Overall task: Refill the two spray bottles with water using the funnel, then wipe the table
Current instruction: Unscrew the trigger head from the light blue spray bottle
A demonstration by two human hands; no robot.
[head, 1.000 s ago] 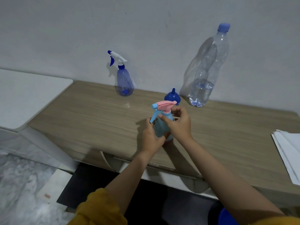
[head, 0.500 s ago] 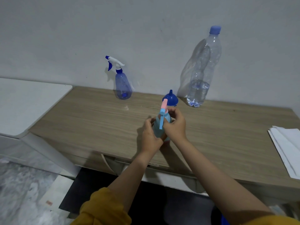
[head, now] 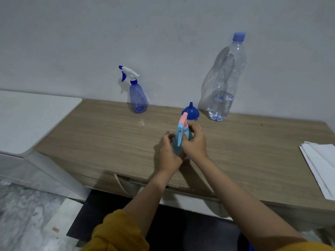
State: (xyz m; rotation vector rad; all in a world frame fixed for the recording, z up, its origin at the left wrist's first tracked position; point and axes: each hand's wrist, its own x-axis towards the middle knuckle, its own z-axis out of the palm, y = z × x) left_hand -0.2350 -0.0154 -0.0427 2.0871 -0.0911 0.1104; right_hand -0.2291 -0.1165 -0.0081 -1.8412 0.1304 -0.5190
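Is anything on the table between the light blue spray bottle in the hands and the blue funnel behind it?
Nothing visible. The light blue spray bottle with the pink head, gripped by the left hand and right hand, stands just in front of the upturned blue plastic funnel, with only bare wooden table showing between them.

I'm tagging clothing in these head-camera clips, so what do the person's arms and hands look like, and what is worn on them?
Both forearms are bare. A mustard-yellow sleeve is bunched up near the left elbow, and a strip of the same yellow fabric shows at the right arm's lower edge. The left hand and right hand are bare: no gloves, and no rings, watch or bracelets that I can see.
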